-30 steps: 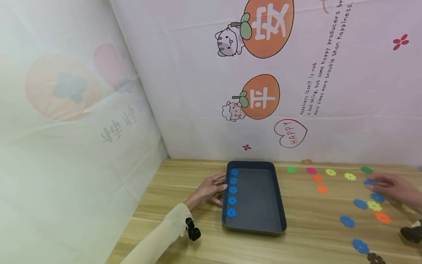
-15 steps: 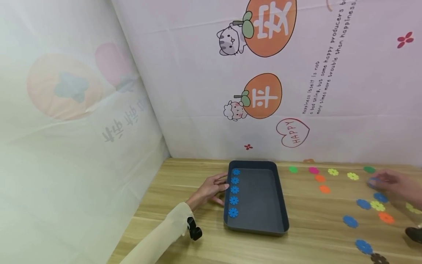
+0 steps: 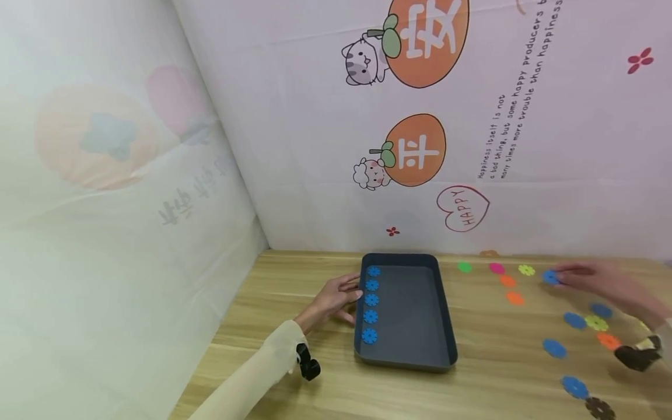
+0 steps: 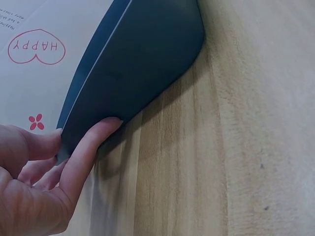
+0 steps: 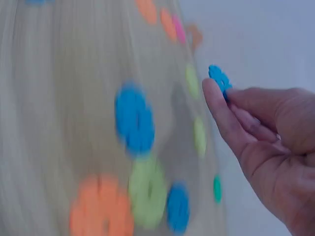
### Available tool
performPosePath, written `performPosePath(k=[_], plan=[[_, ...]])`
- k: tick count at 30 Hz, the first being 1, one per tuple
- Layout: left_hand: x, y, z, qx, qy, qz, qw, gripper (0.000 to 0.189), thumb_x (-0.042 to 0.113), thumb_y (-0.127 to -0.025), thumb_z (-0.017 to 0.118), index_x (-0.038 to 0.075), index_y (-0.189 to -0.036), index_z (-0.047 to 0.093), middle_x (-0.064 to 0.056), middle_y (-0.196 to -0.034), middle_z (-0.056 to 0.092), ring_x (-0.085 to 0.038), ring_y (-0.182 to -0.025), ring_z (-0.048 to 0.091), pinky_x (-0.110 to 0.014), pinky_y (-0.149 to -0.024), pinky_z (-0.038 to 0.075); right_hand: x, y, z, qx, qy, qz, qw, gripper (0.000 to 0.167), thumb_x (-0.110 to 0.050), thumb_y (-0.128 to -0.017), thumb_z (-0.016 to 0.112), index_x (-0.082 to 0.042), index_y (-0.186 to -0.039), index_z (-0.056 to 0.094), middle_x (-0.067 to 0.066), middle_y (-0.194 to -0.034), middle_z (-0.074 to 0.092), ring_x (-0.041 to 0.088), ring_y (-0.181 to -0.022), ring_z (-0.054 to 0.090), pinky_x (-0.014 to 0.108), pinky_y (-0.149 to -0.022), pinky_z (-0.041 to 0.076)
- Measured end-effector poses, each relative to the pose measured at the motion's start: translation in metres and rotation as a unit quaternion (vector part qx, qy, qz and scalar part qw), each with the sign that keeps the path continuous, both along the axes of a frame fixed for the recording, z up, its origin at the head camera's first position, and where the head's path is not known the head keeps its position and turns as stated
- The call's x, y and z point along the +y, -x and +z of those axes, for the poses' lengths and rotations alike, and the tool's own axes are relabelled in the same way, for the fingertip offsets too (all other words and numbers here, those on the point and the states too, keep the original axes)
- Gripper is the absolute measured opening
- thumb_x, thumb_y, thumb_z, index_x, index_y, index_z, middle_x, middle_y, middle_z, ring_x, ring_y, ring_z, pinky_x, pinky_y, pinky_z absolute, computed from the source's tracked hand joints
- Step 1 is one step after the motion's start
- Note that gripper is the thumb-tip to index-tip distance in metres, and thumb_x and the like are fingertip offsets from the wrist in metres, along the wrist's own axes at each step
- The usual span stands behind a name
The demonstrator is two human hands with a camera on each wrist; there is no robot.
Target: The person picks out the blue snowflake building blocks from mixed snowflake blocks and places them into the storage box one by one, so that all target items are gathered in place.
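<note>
A dark grey rectangular tray (image 3: 406,315) lies on the table with a column of several blue notched discs (image 3: 371,300) along its left side. My left hand (image 3: 336,297) rests against the outside of the tray's left wall. In the left wrist view, one finger of the left hand (image 4: 54,187) lies along the outer wall and another fingertip touches near the rim. Over at the right, my right hand (image 3: 604,286) pinches a blue notched disc (image 3: 550,277) between thumb and fingers, raised above the table. The right wrist view shows this disc (image 5: 219,80) tilted at the fingertips.
Loose discs lie right of the tray: green (image 3: 464,267), pink (image 3: 496,268), yellow (image 3: 527,270), orange (image 3: 507,281), more blue (image 3: 554,348) and brown (image 3: 599,408). A printed cloth wall (image 3: 315,146) stands behind the wooden table (image 3: 504,373), another at the left.
My right hand has lifted a blue disc off the table and carried it left, toward the tray. The left hand and tray stay put.
</note>
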State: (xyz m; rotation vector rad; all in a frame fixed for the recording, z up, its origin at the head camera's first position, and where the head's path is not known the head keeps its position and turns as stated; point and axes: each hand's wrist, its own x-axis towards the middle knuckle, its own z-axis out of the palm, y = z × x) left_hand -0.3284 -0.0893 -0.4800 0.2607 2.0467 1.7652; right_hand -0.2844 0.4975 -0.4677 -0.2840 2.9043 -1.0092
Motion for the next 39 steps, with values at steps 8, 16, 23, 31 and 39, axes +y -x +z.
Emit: performPosePath(k=[8,16,23,31,39], plan=[[-0.002,-0.001,0.003,0.004,0.006,-0.008,0.9999,0.058,0.008,-0.106,0.061,0.010,-0.161,0.041,-0.024,-0.160,0.045,-0.041,-0.137,0.056,-0.039,-0.060,0.068,-0.065,0.020,0.025,-0.061,0.152,0.047,0.9853,0.044,-0.013,-0.109,0.057,0.018,-0.139,0.052,-0.001,-0.114,0.078,0.011,-0.098,0.075,0.029,-0.084,0.066],[0.000,-0.002,0.003,0.004,0.005,-0.002,1.0000,0.058,0.008,-0.106,0.061,0.011,-0.161,0.042,-0.024,-0.160,0.045,-0.041,-0.137,0.056,-0.037,-0.058,0.067,-0.124,0.036,0.045,-0.081,0.214,0.050,0.9722,0.042,-0.010,-0.107,0.060,0.022,-0.134,0.052,0.011,-0.114,0.075,0.012,-0.092,0.076,0.036,-0.086,0.067],[0.000,-0.002,0.002,0.007,0.003,-0.004,1.0000,0.059,0.008,-0.106,0.061,0.010,-0.161,0.042,-0.025,-0.160,0.045,-0.042,-0.136,0.057,-0.038,-0.058,0.067,-0.171,0.050,0.053,-0.103,0.232,0.072,0.9645,0.036,-0.005,-0.105,0.061,0.021,-0.129,0.056,0.016,-0.110,0.071,0.017,-0.092,0.073,0.038,-0.088,0.067],[0.000,-0.002,0.004,0.006,0.005,0.000,1.0000,0.059,0.009,-0.105,0.063,0.011,-0.161,0.043,-0.025,-0.160,0.045,-0.041,-0.135,0.057,-0.038,-0.058,0.067,-0.229,0.071,0.051,-0.126,0.217,0.085,0.9642,0.028,-0.004,-0.104,0.062,0.016,-0.124,0.060,0.019,-0.107,0.073,0.023,-0.092,0.074,0.044,-0.089,0.067],[-0.001,-0.004,0.003,0.006,0.007,0.002,1.0000,0.059,0.009,-0.105,0.063,0.011,-0.161,0.043,-0.025,-0.159,0.045,-0.041,-0.135,0.058,-0.037,-0.058,0.067,-0.286,0.087,0.046,-0.155,0.207,0.063,0.9639,0.020,0.000,-0.102,0.063,0.016,-0.114,0.063,0.023,-0.102,0.075,0.027,-0.087,0.077,0.051,-0.092,0.064]])
